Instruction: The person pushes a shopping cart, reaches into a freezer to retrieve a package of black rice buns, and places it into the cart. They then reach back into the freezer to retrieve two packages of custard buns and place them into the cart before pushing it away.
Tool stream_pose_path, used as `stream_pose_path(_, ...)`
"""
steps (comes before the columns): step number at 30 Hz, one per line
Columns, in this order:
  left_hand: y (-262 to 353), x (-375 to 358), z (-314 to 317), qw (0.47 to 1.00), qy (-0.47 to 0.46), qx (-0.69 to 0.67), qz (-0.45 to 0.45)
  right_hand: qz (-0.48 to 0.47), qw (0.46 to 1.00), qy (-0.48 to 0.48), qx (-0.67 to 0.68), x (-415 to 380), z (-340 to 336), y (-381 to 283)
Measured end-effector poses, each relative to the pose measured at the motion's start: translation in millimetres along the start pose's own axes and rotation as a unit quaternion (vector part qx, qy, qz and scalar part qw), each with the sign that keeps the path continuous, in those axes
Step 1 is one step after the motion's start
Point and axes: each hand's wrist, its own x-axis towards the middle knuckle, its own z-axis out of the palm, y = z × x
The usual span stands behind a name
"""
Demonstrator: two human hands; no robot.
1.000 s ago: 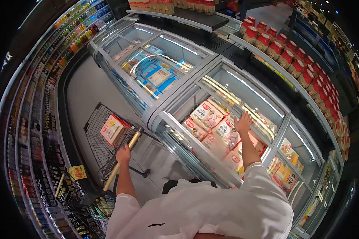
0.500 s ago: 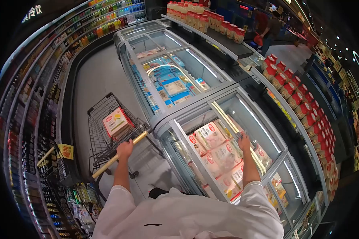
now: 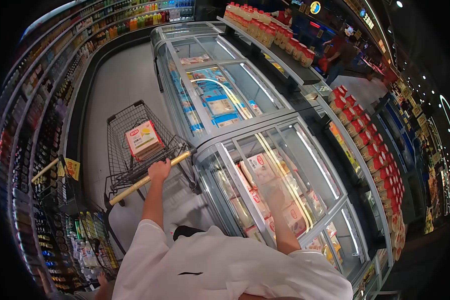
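Left hand — clenched around the wooden cart handle. Shopping cart is stood on the aisle floor beside the freezer chest; a boxed item is carried inside. Right hand — seen blurred behind the glass lid, among frozen food packs; grip cannot be told.

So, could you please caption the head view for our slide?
Left hand grips a shopping cart handle while the right hand reaches into a glass-topped freezer.
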Motion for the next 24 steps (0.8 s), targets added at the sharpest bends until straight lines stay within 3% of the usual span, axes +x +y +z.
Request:
stream_pose_path(3, -5, -5, 2, 1.000, 0.003, -0.025, -0.005, 0.025, 0.999, -0.044, 0.020, -35, -22, -49)
stream_pose_path(5, -8, -15, 6, 0.999, 0.036, -0.016, 0.002, -0.005, 1.000, 0.017, 0.021, -52, -20, -66)
stream_pose_path(7, -14, -42, 11, 0.998, 0.064, -0.007, 0.003, -0.005, 1.000, 0.009, 0.018, -54, -21, -58)
stream_pose_path(9, -28, -69, 9, 0.982, 0.180, -0.012, 0.065, 0.067, 0.993, -0.079, 0.059, -47, -26, -60)
stream_pose_path(10, -38, -78, 11, 0.983, 0.179, -0.010, 0.045, 0.053, 0.993, -0.091, 0.061, -47, -32, -70)
stream_pose_path(12, -60, -99, 14, 0.958, 0.280, -0.015, 0.064, 0.099, 0.984, -0.141, 0.044, -48, -45, -86)
stream_pose_path(15, -101, -121, 5, 0.950, 0.312, -0.003, 0.002, -0.008, 0.995, -0.097, 0.018, -58, -25, -90)
stream_pose_path(17, -135, -126, 0, 0.942, 0.334, 0.015, -0.034, -0.030, 0.992, -0.104, 0.069, -54, -14, -110)
stream_pose_path(19, -174, -126, -8, 0.933, 0.352, 0.036, -0.064, -0.111, 0.983, -0.086, 0.116, -36, -15, -161)
stream_pose_path(21, -207, -119, -17, 0.956, 0.277, 0.015, -0.096, -0.147, 0.968, -0.130, 0.156, -8, -7, -215)
stream_pose_path(22, -212, -116, -26, 0.935, 0.344, 0.044, -0.075, -0.171, 0.960, -0.135, 0.175, 6, -4, -241)
stream_pose_path(23, -219, -110, -28, 0.935, 0.343, 0.047, -0.083, -0.196, 0.950, -0.139, 0.198, 20, 4, -269)
stream_pose_path(24, -230, -99, -30, 0.956, 0.272, 0.031, -0.103, -0.221, 0.943, -0.130, 0.210, 33, 17, -293)
